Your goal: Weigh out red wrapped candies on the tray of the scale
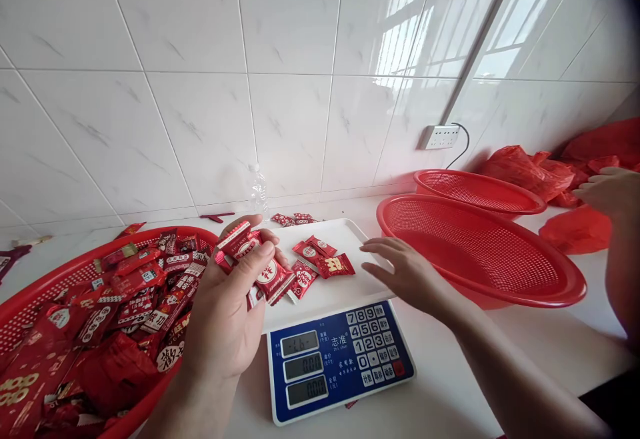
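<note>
My left hand (227,305) is closed around a bunch of small red candy packets (255,262), held just above the left edge of the white scale tray (345,292). Several more red packets (320,262) lie on the tray. My right hand (407,272) hovers open, fingers stretched flat, over the tray's right edge, holding nothing. The blue digital scale (340,359) sits below the tray with its displays and keypad facing me.
A red basket (75,272) full of red packets stands at the left. Two red mesh baskets (480,252) are stacked at the right. Another person's hand (607,192) reaches over red plastic bags (530,169). A clear bottle (259,192) and a wall socket (440,137) are behind.
</note>
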Motion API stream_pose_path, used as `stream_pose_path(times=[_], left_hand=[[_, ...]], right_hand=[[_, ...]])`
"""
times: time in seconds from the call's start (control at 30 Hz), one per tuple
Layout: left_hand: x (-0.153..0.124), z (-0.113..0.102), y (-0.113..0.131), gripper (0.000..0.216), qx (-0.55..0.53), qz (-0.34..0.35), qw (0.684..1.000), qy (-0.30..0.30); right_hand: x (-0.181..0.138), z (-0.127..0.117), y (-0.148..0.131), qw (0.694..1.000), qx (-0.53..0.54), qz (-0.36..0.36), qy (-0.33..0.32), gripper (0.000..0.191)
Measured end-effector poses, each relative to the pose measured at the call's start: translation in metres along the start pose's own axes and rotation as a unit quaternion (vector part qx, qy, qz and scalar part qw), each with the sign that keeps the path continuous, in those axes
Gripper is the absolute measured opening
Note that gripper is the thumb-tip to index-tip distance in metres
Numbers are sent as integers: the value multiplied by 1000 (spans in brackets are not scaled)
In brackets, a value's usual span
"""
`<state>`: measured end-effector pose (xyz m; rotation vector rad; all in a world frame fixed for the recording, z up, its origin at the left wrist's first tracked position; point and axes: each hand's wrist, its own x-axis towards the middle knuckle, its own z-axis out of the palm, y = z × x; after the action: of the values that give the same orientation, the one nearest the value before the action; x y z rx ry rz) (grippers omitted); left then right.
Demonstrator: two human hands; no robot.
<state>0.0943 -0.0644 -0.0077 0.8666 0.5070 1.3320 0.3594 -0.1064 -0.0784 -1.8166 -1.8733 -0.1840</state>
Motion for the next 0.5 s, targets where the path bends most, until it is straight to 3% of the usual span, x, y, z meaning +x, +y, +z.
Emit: stream_pose_path(times=[0.2,0.5], left_hand=[[-2,0,2,27,-8,-3,1000,-7],[-2,3,2,27,-20,-4,1000,-15]], right_hand=[[18,20,-31,993,22,-88,-76,28],[18,18,-37,991,15,-47,-123,18]])
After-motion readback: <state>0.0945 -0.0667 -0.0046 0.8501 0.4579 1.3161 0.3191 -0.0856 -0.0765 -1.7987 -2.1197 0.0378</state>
